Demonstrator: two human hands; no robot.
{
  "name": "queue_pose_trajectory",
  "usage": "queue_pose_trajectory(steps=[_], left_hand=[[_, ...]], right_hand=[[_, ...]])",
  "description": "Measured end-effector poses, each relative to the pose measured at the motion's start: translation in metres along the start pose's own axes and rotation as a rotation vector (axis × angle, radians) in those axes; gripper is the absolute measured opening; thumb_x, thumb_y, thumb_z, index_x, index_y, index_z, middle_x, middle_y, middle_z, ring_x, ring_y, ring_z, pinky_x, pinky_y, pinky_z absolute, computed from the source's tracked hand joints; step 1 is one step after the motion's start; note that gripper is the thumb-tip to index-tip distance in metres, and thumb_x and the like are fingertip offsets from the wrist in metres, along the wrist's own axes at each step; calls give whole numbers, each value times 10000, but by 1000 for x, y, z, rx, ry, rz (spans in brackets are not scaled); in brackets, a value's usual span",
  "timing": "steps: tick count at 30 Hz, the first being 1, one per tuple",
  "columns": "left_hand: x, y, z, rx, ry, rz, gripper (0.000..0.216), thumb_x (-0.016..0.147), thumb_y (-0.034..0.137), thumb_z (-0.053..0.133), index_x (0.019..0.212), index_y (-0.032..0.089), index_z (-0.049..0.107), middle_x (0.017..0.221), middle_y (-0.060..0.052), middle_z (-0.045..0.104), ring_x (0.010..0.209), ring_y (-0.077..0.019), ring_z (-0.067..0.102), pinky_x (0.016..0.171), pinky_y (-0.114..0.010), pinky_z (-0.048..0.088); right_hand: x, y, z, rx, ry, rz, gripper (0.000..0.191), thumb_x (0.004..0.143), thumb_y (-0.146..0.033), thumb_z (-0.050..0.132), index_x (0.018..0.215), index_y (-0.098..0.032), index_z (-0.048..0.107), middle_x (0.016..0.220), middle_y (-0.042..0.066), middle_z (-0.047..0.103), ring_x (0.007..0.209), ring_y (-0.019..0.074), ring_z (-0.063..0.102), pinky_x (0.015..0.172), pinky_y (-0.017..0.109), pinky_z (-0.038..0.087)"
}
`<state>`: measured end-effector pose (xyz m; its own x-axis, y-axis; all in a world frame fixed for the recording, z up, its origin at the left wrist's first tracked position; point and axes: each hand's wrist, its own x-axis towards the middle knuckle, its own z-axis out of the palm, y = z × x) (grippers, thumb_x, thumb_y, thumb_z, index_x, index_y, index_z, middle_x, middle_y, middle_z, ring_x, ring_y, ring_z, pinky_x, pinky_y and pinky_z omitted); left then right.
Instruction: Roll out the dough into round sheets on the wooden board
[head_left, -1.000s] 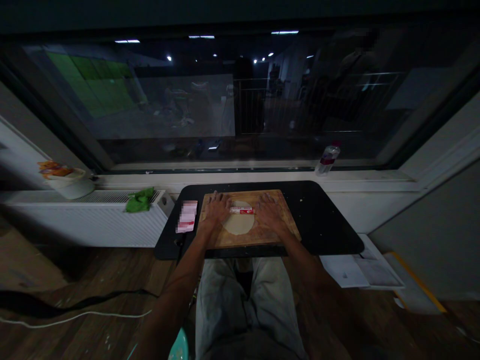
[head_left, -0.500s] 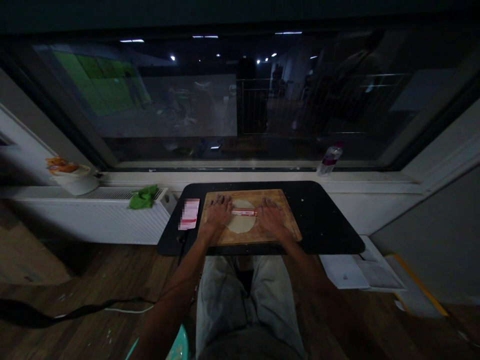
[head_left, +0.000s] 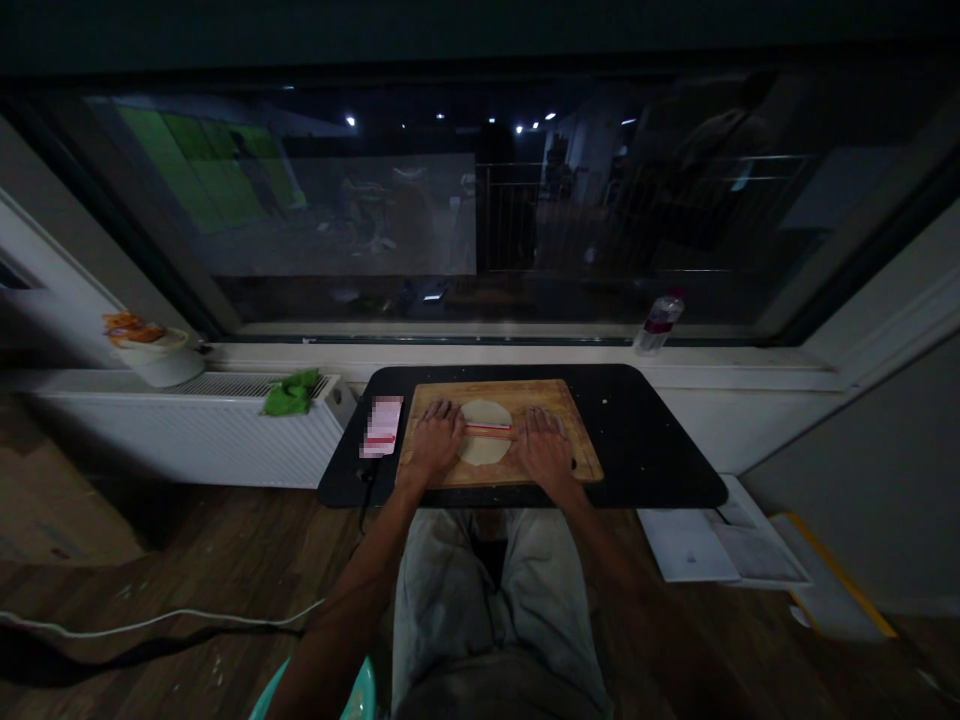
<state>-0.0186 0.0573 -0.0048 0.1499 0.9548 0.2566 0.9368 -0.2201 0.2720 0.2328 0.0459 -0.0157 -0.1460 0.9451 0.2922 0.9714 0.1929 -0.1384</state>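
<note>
A flat round of pale dough (head_left: 486, 415) lies on a wooden board (head_left: 555, 395) set on a black table (head_left: 645, 440). Across the dough rests a thin red-and-white roller (head_left: 489, 429). My left hand (head_left: 437, 440) presses palm-down on the roller's left end, fingers spread flat. My right hand (head_left: 546, 448) presses the same way on its right end. Both ends of the roller are hidden under my palms.
A pink-and-white packet (head_left: 382, 425) lies at the table's left edge. A water bottle (head_left: 658, 322) stands on the window sill. A green cloth (head_left: 291, 393) and a white bowl (head_left: 156, 356) sit on the radiator at left. Papers (head_left: 720, 545) lie on the floor at right; a cable (head_left: 150, 625) runs at left.
Both hands have drawn the roller toward me across the dough, from its far part to near its middle. More of the dough's far edge now shows.
</note>
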Motion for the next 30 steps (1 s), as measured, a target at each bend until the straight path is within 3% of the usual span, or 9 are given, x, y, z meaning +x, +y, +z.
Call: queue_pose_trajectory(steps=[9,14,18,26,30], left_hand=[[-4,3,3,122,24,-20,510,1193,328,351,1536,185,701,1683,-122,667,1626,-297,547,1370,-486,423],[7,8,-2,150,-26,-44,536,1198,341,340,1613,212,654,1736,-129,615,1680,-326,482,1385,-558,379],[19,12,-5,177,-63,-106,543,1197,348,354,1656,247,626,1745,-127,605,1724,-342,412,1395,-603,344],[42,15,-3,168,-70,-174,543,1193,350,350,1618,251,673,1693,-133,656,1690,-348,460,1370,-614,372],[42,15,-1,170,-84,-193,557,1192,359,330,1626,241,658,1701,-138,645,1681,-351,467,1358,-602,381]], right_hand=[[-5,3,8,-50,62,-40,620,1170,-280,343,1690,-31,569,1666,262,638,1609,356,545,1362,534,314],[12,6,7,-44,30,-39,608,1176,-283,324,1654,-36,607,1698,238,616,1636,336,512,1371,500,295],[29,10,7,-57,9,-50,609,1163,-268,340,1675,-51,588,1711,227,605,1664,355,466,1394,548,234],[75,20,19,-69,-77,-62,577,1189,-291,354,1673,-110,612,1683,218,634,1650,365,493,1394,583,244],[84,23,23,-84,-104,-69,592,1200,-342,394,1758,-192,521,1680,178,651,1670,357,478,1421,613,179]])
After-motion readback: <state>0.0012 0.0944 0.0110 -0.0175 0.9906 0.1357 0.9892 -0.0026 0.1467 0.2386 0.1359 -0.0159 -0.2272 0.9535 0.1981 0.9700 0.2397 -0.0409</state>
